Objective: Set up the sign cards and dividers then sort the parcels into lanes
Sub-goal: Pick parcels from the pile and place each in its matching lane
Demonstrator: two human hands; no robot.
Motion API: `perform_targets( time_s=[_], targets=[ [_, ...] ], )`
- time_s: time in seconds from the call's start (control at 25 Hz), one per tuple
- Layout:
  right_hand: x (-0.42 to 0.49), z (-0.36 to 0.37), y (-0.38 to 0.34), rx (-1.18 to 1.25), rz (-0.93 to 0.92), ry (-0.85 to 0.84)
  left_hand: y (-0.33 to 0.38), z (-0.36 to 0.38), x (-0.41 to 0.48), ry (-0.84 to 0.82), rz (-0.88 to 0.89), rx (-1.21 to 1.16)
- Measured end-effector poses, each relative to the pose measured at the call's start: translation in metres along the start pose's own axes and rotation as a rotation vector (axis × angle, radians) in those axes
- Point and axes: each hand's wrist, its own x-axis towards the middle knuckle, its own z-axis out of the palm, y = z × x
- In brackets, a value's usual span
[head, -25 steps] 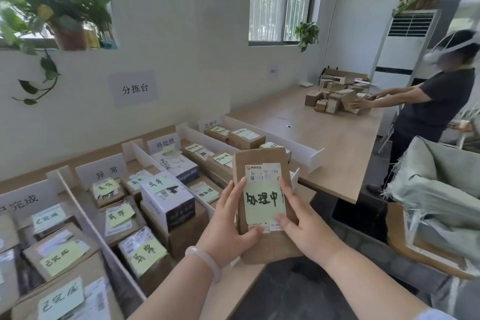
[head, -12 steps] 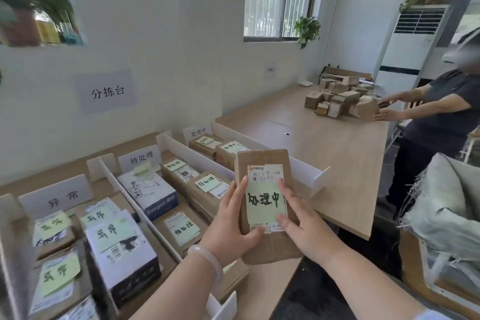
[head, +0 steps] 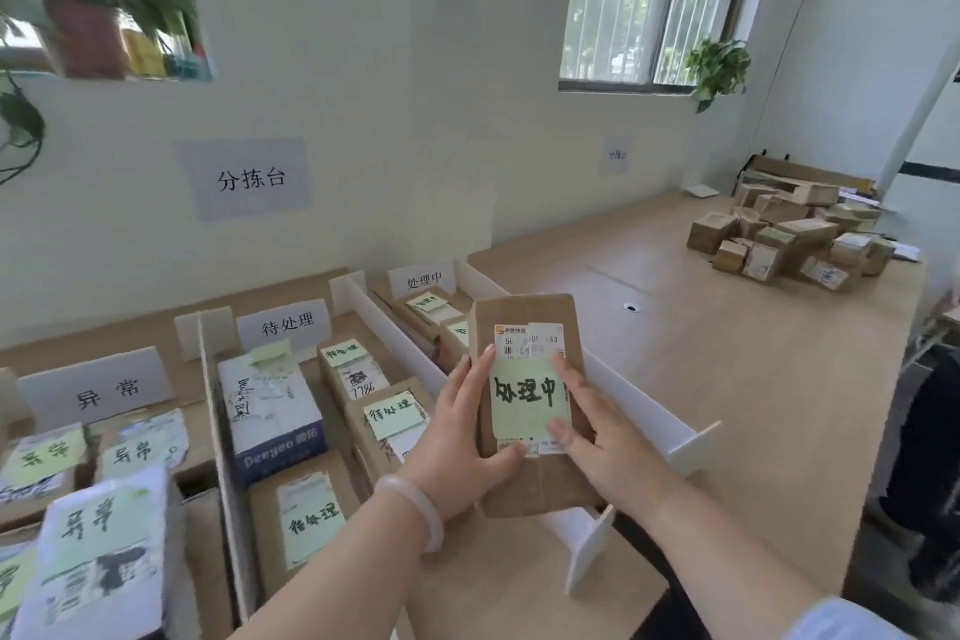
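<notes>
Flat brown cardboard parcel (head: 522, 314) held over the right lane's near end.
Your left grip (head: 462, 437) and right grip (head: 597, 437) clasp its side edges. It looks light and stiff, so edge holds suit it. Its green sticky note (head: 524, 398) reads 处理中, matching the white sign card (head: 423, 280) far in that lane.

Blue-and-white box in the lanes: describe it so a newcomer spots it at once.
Find the grey wall sign reading 分拣台; the lane below it is headed by the 待处理 card. The box sits just in front of that card, beside the lane's left divider. Unlike the brown cardboard parcels around it, it is white with a dark blue front band.
</notes>
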Motion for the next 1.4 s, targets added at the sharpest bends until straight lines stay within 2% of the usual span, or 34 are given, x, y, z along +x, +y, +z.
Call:
perform_targets(
  time_s=[0.28,0.48,0.6,0.76,1.04,1.4],
  targets=[
    [0.093,-0.08,0.064,0.04,-0.112,-0.126,0.026,0.068,0.091,0.116,-0.134,-0.049],
    [0.142,-0.11,0.097,0.014,-0.12,-0.269,0.028,0.103,0.13,0.166,-0.245,-0.077],
    [0.16,-0.109,0.118,0.023,-0.108,-0.321,0.021,0.118,0.144,0.162,-0.315,-0.078],
    [0.183,-0.095,0.144,0.041,-0.002,-0.448,0.004,0.135,0.154,0.156,-0.444,-0.108],
    [0.207,-0.071,0.158,0.017,0.063,-0.611,-0.015,0.144,0.158,0.155,-0.628,-0.113],
    [0.216,-0.051,0.164,0.0,0.035,-0.656,-0.027,0.143,0.153,0.17,-0.666,-0.117]
  ],
)
